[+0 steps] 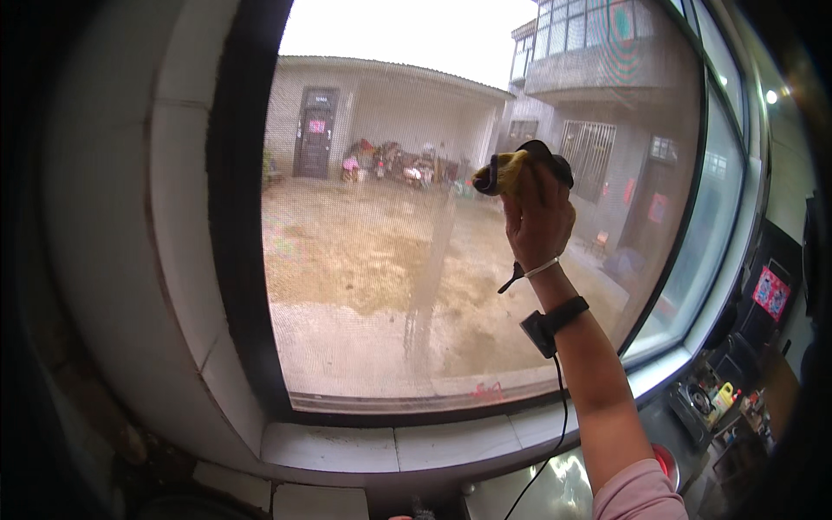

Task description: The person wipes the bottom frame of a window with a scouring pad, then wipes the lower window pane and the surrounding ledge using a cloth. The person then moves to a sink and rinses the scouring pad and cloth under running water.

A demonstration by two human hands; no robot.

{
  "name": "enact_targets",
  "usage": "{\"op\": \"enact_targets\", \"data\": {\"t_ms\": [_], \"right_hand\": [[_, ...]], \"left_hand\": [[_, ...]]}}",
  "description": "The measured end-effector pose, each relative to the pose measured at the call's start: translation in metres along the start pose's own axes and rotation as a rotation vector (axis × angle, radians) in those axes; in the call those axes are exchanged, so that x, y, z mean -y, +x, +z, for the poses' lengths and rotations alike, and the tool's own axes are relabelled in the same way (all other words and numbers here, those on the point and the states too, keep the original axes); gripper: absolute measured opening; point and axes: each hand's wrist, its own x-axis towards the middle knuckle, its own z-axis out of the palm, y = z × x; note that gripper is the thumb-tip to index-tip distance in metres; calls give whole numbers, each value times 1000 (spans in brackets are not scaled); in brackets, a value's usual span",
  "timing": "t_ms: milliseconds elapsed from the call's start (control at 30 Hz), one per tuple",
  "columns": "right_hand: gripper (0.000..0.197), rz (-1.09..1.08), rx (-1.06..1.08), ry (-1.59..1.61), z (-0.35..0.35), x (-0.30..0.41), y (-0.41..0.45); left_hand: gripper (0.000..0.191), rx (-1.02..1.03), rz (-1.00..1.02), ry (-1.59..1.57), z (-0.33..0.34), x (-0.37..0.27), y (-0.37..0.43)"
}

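Observation:
My right hand [541,218] is raised to the window, its fingers bent over a bunched yellow-and-dark cloth [508,173]. A black part [552,162] shows beyond the fingers; whether it belongs to the cloth I cannot tell. The cloth lies at the window pane [364,260], which has a fine mesh look and a smeared vertical streak [426,286]. On my right wrist are a pale bracelet [541,267] and a black strapped device [539,333] with a cable. Only a sliver of what seems to be my left hand [400,518] shows at the bottom edge, beside a dark, fuzzy thing [424,513].
A dark frame [237,214] surrounds the pane, above a white tiled sill [455,442]. The black cable [560,416] hangs across the sill. A shiny metal surface [552,487] lies below. At right are a gas stove [695,403], a yellow bottle [723,396] and a red bowl [664,460].

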Motion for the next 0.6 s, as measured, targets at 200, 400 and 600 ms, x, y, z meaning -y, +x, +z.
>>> {"op": "enact_targets", "data": {"t_ms": [200,400,600], "right_hand": [[31,-30,220,51,-12,42,-104],[22,-179,509,400,-48,77,-215],[25,-306,1198,713,-87,51,-286]], "left_hand": [[30,9,69,44,13,4,12],[30,-12,118,88,16,-11,-13],[29,50,87,67,17,-24,-28]]}}
